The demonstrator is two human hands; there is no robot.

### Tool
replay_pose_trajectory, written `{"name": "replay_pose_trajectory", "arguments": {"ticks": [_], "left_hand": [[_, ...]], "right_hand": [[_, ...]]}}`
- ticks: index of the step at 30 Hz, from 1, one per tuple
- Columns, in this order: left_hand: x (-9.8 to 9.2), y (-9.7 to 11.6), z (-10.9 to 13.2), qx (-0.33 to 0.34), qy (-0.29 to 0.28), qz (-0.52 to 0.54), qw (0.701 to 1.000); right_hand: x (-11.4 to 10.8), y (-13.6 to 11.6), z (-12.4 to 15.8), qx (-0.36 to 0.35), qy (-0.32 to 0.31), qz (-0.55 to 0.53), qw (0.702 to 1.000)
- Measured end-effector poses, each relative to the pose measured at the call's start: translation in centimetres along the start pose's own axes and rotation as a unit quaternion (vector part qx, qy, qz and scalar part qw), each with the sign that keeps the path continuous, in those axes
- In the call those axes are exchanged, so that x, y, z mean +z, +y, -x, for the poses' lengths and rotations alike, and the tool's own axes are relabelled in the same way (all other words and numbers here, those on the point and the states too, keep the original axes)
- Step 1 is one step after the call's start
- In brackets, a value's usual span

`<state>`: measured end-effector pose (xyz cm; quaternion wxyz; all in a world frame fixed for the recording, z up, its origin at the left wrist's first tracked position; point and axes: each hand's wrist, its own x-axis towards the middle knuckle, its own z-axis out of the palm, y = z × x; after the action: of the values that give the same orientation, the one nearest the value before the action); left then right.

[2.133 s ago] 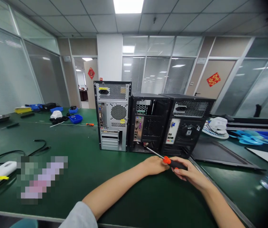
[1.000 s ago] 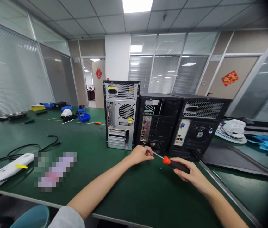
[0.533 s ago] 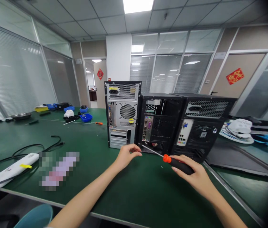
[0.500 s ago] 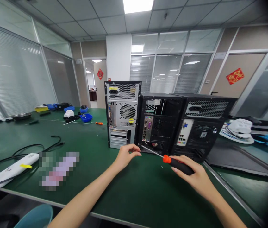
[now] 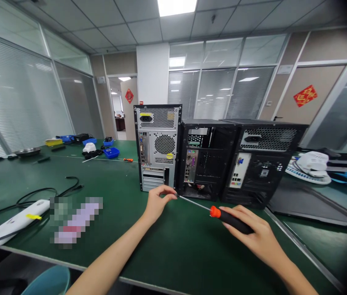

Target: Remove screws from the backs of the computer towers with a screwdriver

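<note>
My right hand (image 5: pixel 261 237) is closed round the black and orange handle of a screwdriver (image 5: pixel 234 220). Its thin shaft points left and slightly up, with the tip by the fingertips of my left hand (image 5: pixel 156 205). The thumb and index finger of that hand are pinched at the tip; anything between them is too small to make out. Just behind stands a silver-backed computer case (image 5: pixel 164 162), rear side toward me. Beside it is a black computer case (image 5: pixel 213 166) with open gaps in its back. A second black case (image 5: pixel 262 157) stands at the right.
The green table (image 5: pixel 173 254) carries a white power strip (image 5: pixel 16 223) with black cables at the left. Blue trays (image 5: pixel 111 153), another orange screwdriver (image 5: pixel 128 160) and a metal bowl (image 5: pixel 27 151) lie farther back. A dark flat panel (image 5: pixel 308 205) lies at the right.
Both hands have drawn slightly away from the cases. The screwdriver tip has moved left and down, from the middle case's lower edge to my left fingertips.
</note>
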<state>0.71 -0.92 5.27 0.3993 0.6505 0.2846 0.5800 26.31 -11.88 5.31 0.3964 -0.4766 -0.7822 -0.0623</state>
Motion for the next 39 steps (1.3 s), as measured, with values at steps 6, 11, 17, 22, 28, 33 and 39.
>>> {"name": "replay_pose_trajectory", "arguments": {"ticks": [6,11,17,22,28,33,39], "left_hand": [[-0.1,0.2,0.1,0.005,0.021,0.014,1.000],[-0.3,0.1,0.3,0.013,0.025,0.003,1.000],[-0.5,-0.2,0.3,0.037,0.021,-0.008,0.999],[-1.0,-0.5,0.3,0.076,0.013,-0.060,0.995],[-1.7,-0.1,0.3,0.172,-0.006,-0.143,0.975],[-2.4,0.2,-0.1,0.279,-0.054,-0.223,0.933],[-3.2,0.0,-0.3,0.325,-0.126,-0.316,0.882]], "right_hand": [[0.2,0.0,0.0,-0.008,0.006,0.008,1.000],[0.4,0.1,0.1,-0.005,0.000,0.014,1.000],[0.5,0.1,0.2,-0.012,-0.008,0.018,1.000],[0.4,0.0,-0.1,-0.015,-0.022,0.040,0.999],[0.0,-0.3,-0.6,-0.022,-0.034,0.054,0.998],[-0.7,-0.3,-0.5,-0.026,-0.056,0.078,0.995],[-1.3,-0.3,-0.3,-0.051,-0.065,0.148,0.986]]}}
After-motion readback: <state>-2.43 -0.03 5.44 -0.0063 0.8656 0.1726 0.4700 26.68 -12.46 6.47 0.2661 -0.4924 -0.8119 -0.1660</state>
